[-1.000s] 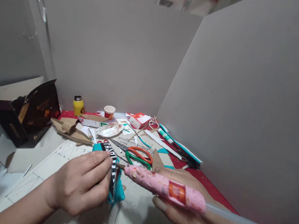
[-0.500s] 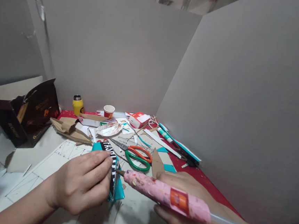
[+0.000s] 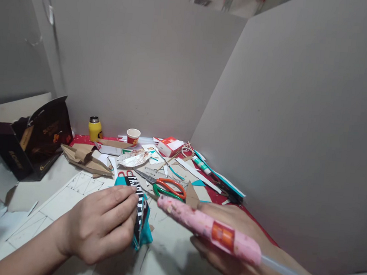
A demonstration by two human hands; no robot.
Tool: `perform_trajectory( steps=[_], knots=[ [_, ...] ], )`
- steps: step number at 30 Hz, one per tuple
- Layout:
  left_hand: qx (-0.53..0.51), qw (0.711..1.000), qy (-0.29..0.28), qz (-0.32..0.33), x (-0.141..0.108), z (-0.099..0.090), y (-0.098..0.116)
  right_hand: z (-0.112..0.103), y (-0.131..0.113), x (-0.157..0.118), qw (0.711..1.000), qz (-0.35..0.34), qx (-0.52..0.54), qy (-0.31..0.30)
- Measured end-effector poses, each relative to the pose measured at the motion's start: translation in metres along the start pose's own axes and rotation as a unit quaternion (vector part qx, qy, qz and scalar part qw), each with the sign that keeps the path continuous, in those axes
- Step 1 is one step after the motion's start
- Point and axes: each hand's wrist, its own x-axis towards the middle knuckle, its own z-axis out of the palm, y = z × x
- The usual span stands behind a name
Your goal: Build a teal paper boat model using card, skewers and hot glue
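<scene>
My left hand (image 3: 103, 222) is closed around a teal and black cardboard piece (image 3: 142, 219) with white lettering, its fingertips pressed on the upper edge. In my right hand (image 3: 232, 240) is a pink hot glue gun (image 3: 207, 227), stained along its barrel, with a clear glue stick (image 3: 296, 273) running out of its back end. The gun's metal nozzle points left, a little above and to the right of the cardboard piece, apart from it. Scissors (image 3: 169, 187) with orange and green handles lie just beyond the nozzle, partly covered by the gun.
A dark box (image 3: 32, 141) stands at the left, near a yellow bottle (image 3: 94, 129) and a paper cup (image 3: 133, 137). A foil-like tray (image 3: 133, 158), brown cardboard (image 3: 87, 160), a red and white box (image 3: 170, 146) and strips litter the back. Grey panels (image 3: 145, 65) enclose the table.
The glue gun's nozzle has drawn up and to the right, away from the cardboard piece's edge. My left hand stays nearly still on the piece.
</scene>
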Motion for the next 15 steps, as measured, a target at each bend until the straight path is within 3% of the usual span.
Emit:
perform_trajectory(
  steps=[4, 6, 8, 10, 13, 15],
  knots=[
    [-0.027, 0.999, 0.013, -0.044, -0.004, 0.000, -0.002, 0.017, 0.031, -0.003, 0.999, 0.025, -0.020, 0.001],
    [-0.048, 0.992, 0.054, -0.107, -0.004, 0.001, 0.000, 0.031, 0.051, -0.005, 0.995, 0.078, -0.055, -0.021],
    [-0.090, 0.969, 0.110, -0.201, 0.000, 0.002, 0.004, 0.045, 0.070, -0.010, 0.979, 0.157, -0.096, -0.086],
    [-0.147, 0.922, 0.133, -0.332, 0.009, 0.000, 0.008, 0.057, 0.086, -0.016, 0.969, 0.199, -0.112, -0.099],
    [-0.215, 0.805, 0.061, -0.549, 0.022, -0.006, 0.009, 0.064, 0.103, -0.025, 0.961, 0.230, -0.111, -0.104],
    [-0.265, 0.730, 0.017, -0.630, 0.028, -0.009, 0.006, 0.060, 0.106, -0.028, 0.961, 0.228, -0.098, -0.123]
  ],
)
